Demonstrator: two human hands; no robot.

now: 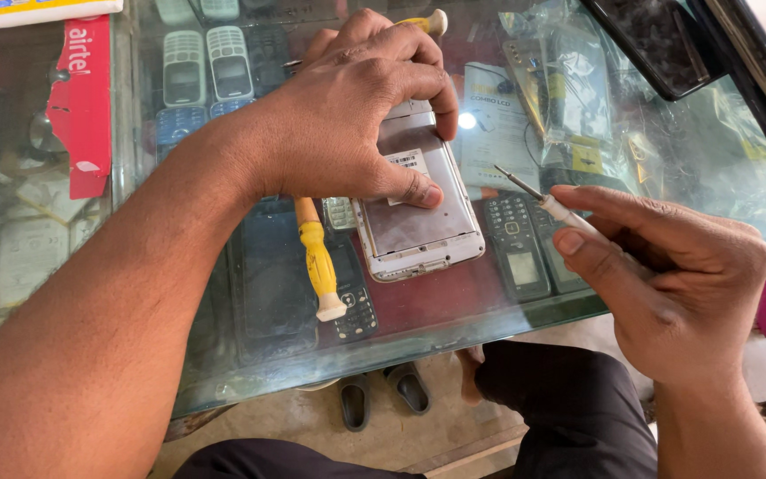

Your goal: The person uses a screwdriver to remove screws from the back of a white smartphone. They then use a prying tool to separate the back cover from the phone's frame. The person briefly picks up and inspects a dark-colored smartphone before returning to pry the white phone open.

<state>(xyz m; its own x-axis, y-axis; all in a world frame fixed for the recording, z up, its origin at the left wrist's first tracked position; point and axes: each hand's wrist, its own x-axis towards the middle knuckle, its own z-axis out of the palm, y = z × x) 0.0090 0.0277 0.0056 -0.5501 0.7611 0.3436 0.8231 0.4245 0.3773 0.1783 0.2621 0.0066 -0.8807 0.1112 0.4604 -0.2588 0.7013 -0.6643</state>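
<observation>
On the glass counter point(250, 355), at the frame's centre, our left hand point(347, 115) presses the opened white phone point(418, 208) flat with its fingers. At right, our right hand point(676, 284) pinches a thin screwdriver point(543, 200). A yellow screwdriver point(319, 262) lies beside the phone.

I see a white-framed phone point(414, 213) with a grey, silvery back and a small white label under my left hand point(347, 111), and beside it a bright yellow screwdriver point(319, 262) with a cream cap. My right hand point(667, 284) holds a white-handled tool point(547, 202) with a dark metal tip. Through the greenish glass worktop point(401, 341) I see dark grey and pale blue keypad phones point(197, 75) on a maroon lining, and a red card point(82, 106) at its far left edge.
</observation>
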